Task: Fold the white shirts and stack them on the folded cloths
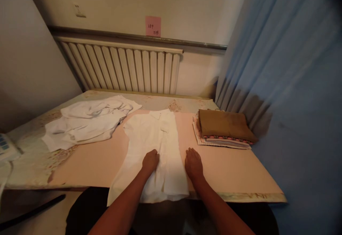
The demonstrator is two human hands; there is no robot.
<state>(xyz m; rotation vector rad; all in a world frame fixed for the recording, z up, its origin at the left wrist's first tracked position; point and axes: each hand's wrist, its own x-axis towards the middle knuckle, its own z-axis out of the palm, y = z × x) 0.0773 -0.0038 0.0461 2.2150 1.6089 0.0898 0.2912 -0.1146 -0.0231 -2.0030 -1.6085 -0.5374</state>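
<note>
Shirt (144,129) on mat (93,162) — garments (89,121) left, folded stack (224,125) right.

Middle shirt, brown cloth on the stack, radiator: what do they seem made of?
Middle shirt: thin matte fabric, perhaps cotton or a blend, from its soft creases.
Brown cloth: dull, smooth-looking textile, folded flat; fibre unclear.
Radiator: probably painted metal, judging by its rigid, evenly spaced pale ribs.

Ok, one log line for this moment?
left hand: curled, on white shirt; right hand: beside its right edge; folded stack: right of shirt; loose white clothing: left of shirt
</note>
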